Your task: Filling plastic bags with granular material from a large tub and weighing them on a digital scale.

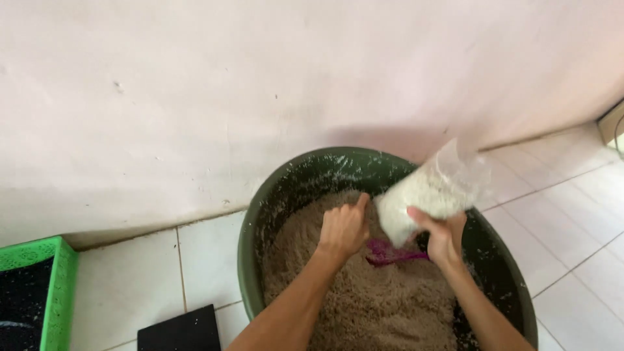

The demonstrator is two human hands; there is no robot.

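Head view looks down on a dark green tub [260, 221] on the tiled floor [572, 247] against a pale wall [260, 78], filled with brownish grain [364, 299]. Left hand [344, 227] is clenched in the grain near the tub's centre, thumb raised; whether it grips anything I cannot tell. Right hand [443, 235], at three o'clock from it, grasps a clear plastic bag [429, 192] partly filled with pale grain, tilted toward one o'clock. Between the hands lies a magenta scoop [390, 253], seemingly resting on the grain. A green basket [55, 279] sits at nine o'clock, a black slab [179, 328] at seven.
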